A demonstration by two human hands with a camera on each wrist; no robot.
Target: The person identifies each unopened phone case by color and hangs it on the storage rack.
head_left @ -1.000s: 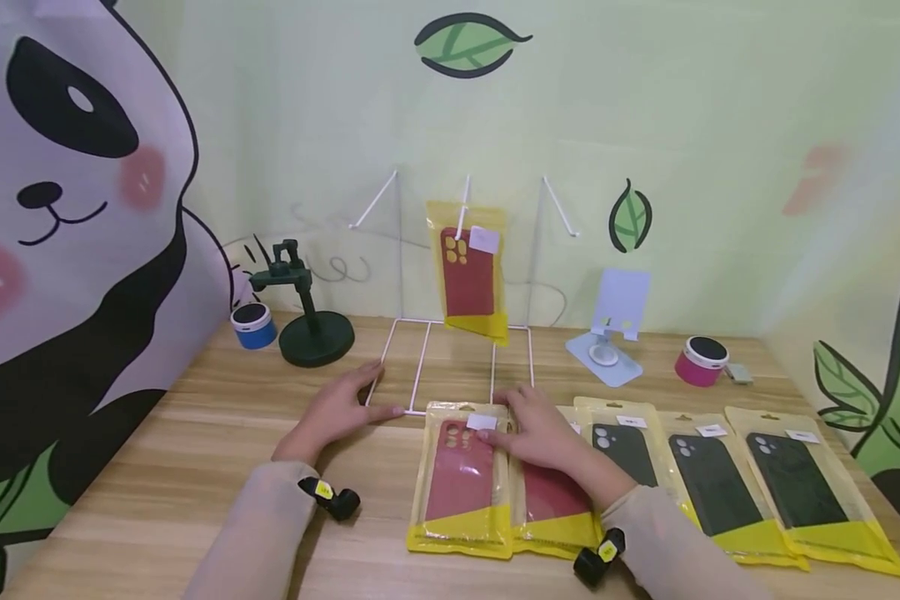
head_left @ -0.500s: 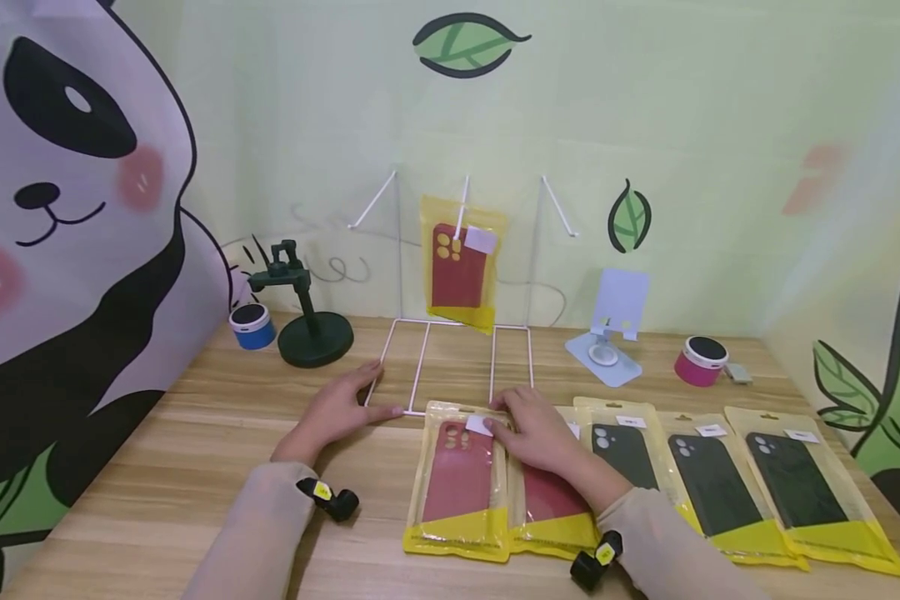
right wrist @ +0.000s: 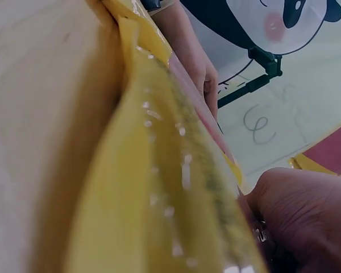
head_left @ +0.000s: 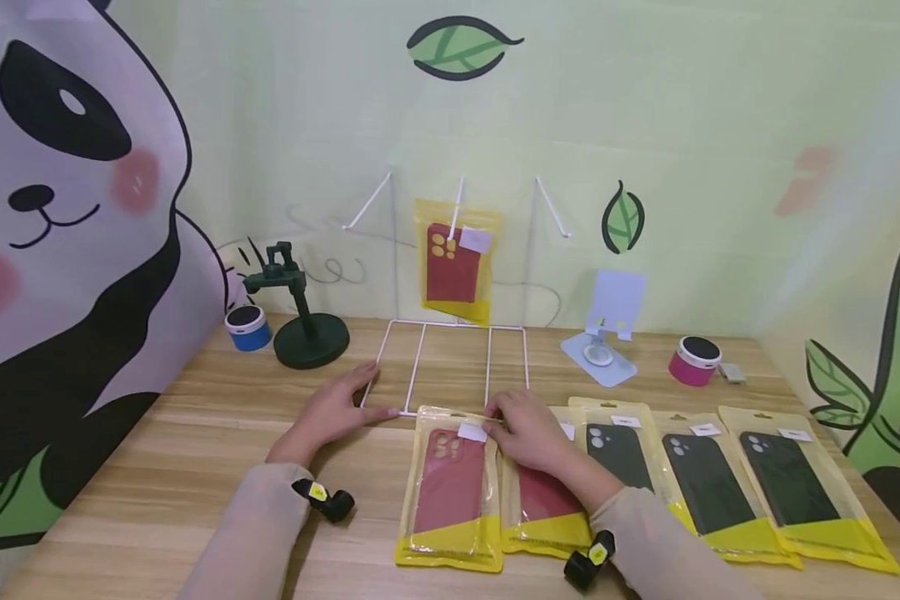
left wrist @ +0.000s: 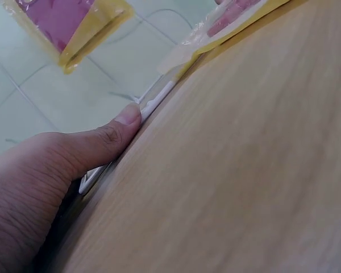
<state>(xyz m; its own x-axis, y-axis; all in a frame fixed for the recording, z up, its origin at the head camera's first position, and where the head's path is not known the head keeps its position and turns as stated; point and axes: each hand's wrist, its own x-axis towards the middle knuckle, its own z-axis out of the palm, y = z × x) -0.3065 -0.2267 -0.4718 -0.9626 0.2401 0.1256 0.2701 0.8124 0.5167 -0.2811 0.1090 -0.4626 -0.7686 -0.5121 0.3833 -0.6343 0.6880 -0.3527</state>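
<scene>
A white wire display rack stands against the wall, its centre hook carrying a yellow pouch with a red phone case. My left hand rests on the rack's front left corner; in the left wrist view its straight thumb lies along the front bar. Another red phone case pouch lies before the rack. My right hand pinches that pouch's upper right edge, the fingertips partly hidden. Under the right hand is a further red phone case pouch, partly covered by the hand and wrist.
Several dark phone case pouches lie in a row at the right. At the back stand a dark green stand, a blue round speaker, a light blue phone stand and a pink round speaker. The rack's side hooks jut forward.
The hanging pouch has swung left and steadied on its hook. The red pouch at my right hand has shifted slightly towards me, and my right thumb has slid from its label to its edge.
</scene>
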